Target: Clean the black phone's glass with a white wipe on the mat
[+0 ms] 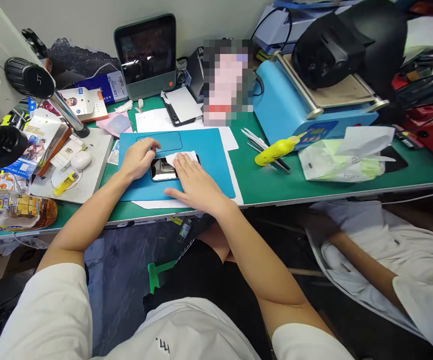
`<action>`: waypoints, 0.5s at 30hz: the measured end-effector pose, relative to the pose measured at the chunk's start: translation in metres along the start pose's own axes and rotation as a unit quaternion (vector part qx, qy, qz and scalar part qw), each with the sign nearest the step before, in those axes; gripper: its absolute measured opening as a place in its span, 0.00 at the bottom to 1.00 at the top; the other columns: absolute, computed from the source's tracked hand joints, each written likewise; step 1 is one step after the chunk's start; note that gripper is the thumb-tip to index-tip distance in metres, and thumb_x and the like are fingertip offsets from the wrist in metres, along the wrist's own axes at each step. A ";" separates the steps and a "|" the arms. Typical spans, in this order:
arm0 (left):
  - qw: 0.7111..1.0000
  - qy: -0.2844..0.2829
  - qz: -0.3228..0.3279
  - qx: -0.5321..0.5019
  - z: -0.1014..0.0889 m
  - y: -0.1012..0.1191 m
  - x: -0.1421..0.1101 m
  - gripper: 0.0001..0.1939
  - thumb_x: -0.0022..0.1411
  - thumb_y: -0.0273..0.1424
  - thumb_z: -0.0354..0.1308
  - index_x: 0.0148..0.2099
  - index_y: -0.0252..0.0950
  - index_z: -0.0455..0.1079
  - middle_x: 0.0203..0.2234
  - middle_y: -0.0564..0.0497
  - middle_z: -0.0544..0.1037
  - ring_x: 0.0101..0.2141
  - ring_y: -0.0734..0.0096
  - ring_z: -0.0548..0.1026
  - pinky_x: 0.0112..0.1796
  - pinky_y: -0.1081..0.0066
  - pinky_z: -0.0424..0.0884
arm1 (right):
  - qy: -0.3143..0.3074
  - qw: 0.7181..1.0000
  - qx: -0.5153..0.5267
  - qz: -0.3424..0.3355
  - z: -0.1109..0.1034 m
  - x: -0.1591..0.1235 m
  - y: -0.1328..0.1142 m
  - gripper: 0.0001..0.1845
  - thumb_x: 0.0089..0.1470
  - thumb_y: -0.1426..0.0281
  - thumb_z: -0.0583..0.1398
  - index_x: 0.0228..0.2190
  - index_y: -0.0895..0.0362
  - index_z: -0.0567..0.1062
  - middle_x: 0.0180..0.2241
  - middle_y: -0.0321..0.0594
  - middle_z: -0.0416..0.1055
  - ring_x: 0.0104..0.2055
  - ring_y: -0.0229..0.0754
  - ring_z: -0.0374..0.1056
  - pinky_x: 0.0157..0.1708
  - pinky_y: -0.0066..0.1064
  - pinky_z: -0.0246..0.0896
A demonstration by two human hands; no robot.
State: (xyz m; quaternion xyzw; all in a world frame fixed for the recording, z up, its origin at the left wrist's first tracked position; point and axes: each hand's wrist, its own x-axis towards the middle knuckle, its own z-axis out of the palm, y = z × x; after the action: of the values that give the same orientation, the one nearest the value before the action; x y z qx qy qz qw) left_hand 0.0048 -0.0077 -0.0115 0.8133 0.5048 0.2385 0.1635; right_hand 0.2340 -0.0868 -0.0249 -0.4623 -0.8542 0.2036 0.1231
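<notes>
A smartphone (162, 169) lies flat, screen up, on a blue work mat (208, 150) near the front edge of the green bench (351, 175), a firm, clean surface for it. The left hand (138, 158) curls over the phone's left end, fingers bent and gripping its edge, seemingly to keep it from sliding. The right hand (194, 182) lies open and flat, fingers extended, pressing a small white wipe (180, 157) onto the glass. White paper sheets (156, 120) lie under the mat's far edge. To the right lie a yellow squeeze bottle (276, 149) and tweezers (256, 138), with a blue roller machine (299, 112) beyond. At far left stands a microscope (2, 85); its focus knob carries a small mark, not legible. Packaging there bears print too small to read.
</notes>
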 end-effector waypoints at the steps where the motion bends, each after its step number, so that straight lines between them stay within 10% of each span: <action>1: 1.000 0.003 -0.001 0.002 0.000 0.001 -0.001 0.20 0.65 0.33 0.43 0.49 0.38 0.75 0.42 0.45 0.82 0.45 0.56 0.77 0.51 0.58 0.72 | -0.011 1.000 -0.002 -0.003 -0.001 0.003 0.000 0.62 0.65 0.33 0.47 0.75 0.72 0.50 0.79 0.64 0.39 0.82 0.63 0.34 0.79 0.59 0.36; 15: 0.995 0.064 -0.003 -0.075 0.008 -0.004 0.001 0.20 0.74 0.36 0.46 0.38 0.37 0.78 0.35 0.48 0.83 0.41 0.62 0.79 0.48 0.64 0.72 | -0.059 0.994 0.018 -0.085 0.013 0.021 -0.035 0.67 0.60 0.32 0.54 0.76 0.74 0.45 0.79 0.65 0.35 0.82 0.63 0.31 0.79 0.58 0.31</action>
State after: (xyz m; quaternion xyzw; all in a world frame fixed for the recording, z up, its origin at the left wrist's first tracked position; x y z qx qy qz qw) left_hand 0.0065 -0.0056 -0.0196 0.7808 0.4971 0.3264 0.1918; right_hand 0.1916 -0.0894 -0.0197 -0.3728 -0.8923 0.2350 0.0975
